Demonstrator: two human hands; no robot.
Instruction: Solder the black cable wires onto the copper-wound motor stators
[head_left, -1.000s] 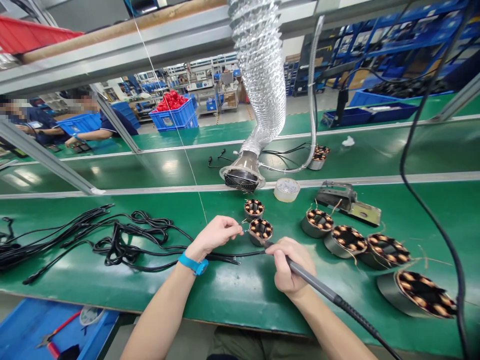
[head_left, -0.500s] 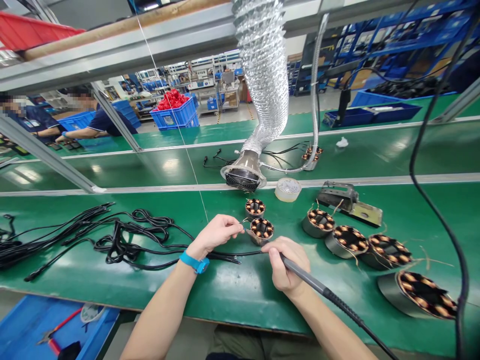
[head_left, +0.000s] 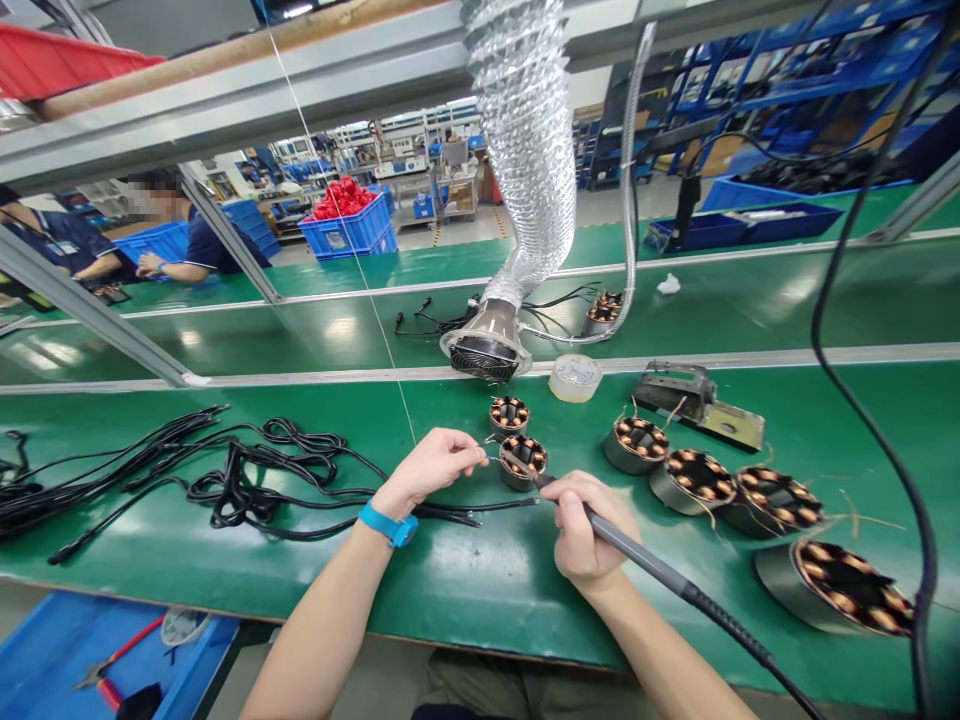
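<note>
My left hand (head_left: 442,462), with a blue band on its wrist, pinches a thin wire (head_left: 492,459) at the left side of a round copper-wound motor stator (head_left: 517,482). A soldering iron (head_left: 630,545) is gripped in my right hand (head_left: 592,525). Its tip reaches over the top of that stator, a little right of the pinched wire; whether it touches the windings I cannot tell. A second stator (head_left: 508,416) stands just behind the first. Black cables (head_left: 450,513) lie below my left hand, their stripped ends pointing right.
Several stators (head_left: 694,485) stand at right beside a metal soldering stand (head_left: 701,405). A fume duct (head_left: 487,345) hangs behind the work, near a tape roll (head_left: 575,378). Bundled cables (head_left: 247,470) cover the left. A strand of solder (head_left: 382,330) hangs down. A co-worker (head_left: 202,235) sits across.
My right hand has drawn back rightward with the soldering iron, its tip shifting from beside the wire to over the stator. Things on the far belt have slid left. My left hand stays put.
</note>
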